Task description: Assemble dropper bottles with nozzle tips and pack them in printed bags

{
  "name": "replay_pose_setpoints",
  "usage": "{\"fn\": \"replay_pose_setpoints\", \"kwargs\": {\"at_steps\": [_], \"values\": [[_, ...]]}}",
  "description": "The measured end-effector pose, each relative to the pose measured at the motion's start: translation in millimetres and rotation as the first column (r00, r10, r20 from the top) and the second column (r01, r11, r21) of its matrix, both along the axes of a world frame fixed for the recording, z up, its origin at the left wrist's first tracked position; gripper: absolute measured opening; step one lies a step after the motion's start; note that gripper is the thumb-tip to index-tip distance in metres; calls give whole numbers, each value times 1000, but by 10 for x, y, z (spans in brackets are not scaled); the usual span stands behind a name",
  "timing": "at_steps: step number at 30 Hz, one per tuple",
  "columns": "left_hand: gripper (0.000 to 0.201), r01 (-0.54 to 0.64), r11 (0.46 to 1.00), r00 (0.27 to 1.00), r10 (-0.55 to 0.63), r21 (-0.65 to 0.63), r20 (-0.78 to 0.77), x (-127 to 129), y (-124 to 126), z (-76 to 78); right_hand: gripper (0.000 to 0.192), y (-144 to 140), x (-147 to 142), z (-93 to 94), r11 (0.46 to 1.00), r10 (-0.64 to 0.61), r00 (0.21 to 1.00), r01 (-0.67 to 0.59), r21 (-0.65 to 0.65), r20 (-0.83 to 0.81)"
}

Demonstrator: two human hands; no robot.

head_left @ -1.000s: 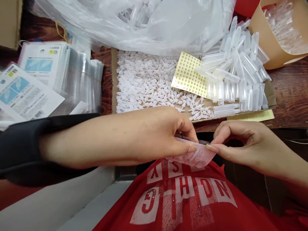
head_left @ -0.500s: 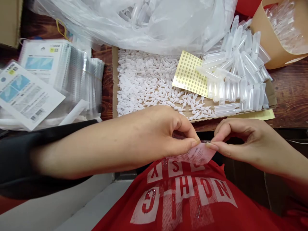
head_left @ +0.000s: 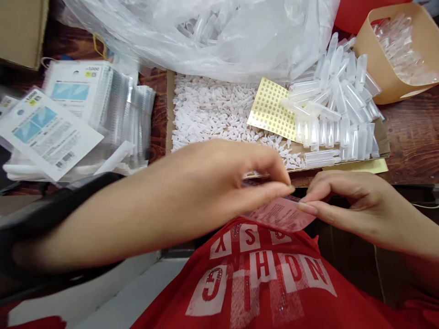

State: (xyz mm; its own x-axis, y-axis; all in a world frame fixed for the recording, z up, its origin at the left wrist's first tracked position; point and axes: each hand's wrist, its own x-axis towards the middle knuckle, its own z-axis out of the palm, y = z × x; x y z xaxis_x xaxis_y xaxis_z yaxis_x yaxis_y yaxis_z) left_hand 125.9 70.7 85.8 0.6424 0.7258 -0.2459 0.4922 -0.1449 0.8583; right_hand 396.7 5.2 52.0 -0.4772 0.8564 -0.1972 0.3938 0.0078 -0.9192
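Observation:
A small clear plastic sleeve with printed text [head_left: 281, 214] sits between both of my hands, just above my red shirt. My left hand [head_left: 226, 183] pinches its upper left edge with thumb and forefinger. Thumb and fingers of my right hand [head_left: 346, 203] pinch the sleeve's right edge. Just beyond my hands stands a flat cardboard tray [head_left: 380, 137] holding small white plastic caps [head_left: 212, 114], a yellow sticker sheet [head_left: 270, 109] and clear plastic tubes [head_left: 336, 109].
A big clear plastic bag [head_left: 206, 32] lies behind the tray. A stack of printed packaging sleeves [head_left: 78, 119] sits at the left. A tan paper tub of clear tubes [head_left: 394, 50] stands at the far right on the dark wooden table [head_left: 414, 137].
My left hand has lifted slightly and shifted right along the sleeve's top edge, blurred in motion. My right hand keeps its pinch on the sleeve. The view has tilted a little.

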Motion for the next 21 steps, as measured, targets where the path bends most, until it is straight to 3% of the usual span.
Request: {"fn": "replay_pose_setpoints", "kwargs": {"at_steps": [2, 4, 5, 7, 9, 13, 16, 19, 21], "values": [[30, -256, 959, 964, 243, 123, 112, -85, -63, -32, 13, -42, 51, -9, 990, -136, 989, 138, 32, -57], [39, -523, 851, 814, 515, -46, 271, -131, -171, -151, 14, -94, 71, -69, 953, -296, 943, 302, 22, -149], [36, -530, 826, 768, 564, -191, 305, -124, -235, -235, 15, -119, 63, -118, 927, -365, 909, 374, 10, -203], [39, -308, 836, 825, 473, -455, 310, -45, -363, -416, 15, -156, 14, -241, 878, -459, 834, 479, -11, -306], [39, -121, 807, 861, 375, -578, 344, 87, -468, -557, 17, -180, -59, -365, 839, -507, 771, 544, -15, -386], [19, -147, 761, 792, 473, -632, 385, 281, -586, -659, 21, -222, -193, -503, 761, -582, 668, 648, -22, -463], [17, -140, 766, 772, 481, -627, 415, 281, -643, -671, 31, -252, -274, -532, 735, -638, 598, 660, -154, -484], [19, -103, 774, 771, 459, -624, 441, 242, -701, -696, 43, -289, -313, -554, 738, -670, 604, 605, -298, -432], [21, -72, 777, 789, 428, -626, 440, 224, -737, -729, 46, -367, -254, -546, 754, -656, 645, 577, -315, -391]]}}
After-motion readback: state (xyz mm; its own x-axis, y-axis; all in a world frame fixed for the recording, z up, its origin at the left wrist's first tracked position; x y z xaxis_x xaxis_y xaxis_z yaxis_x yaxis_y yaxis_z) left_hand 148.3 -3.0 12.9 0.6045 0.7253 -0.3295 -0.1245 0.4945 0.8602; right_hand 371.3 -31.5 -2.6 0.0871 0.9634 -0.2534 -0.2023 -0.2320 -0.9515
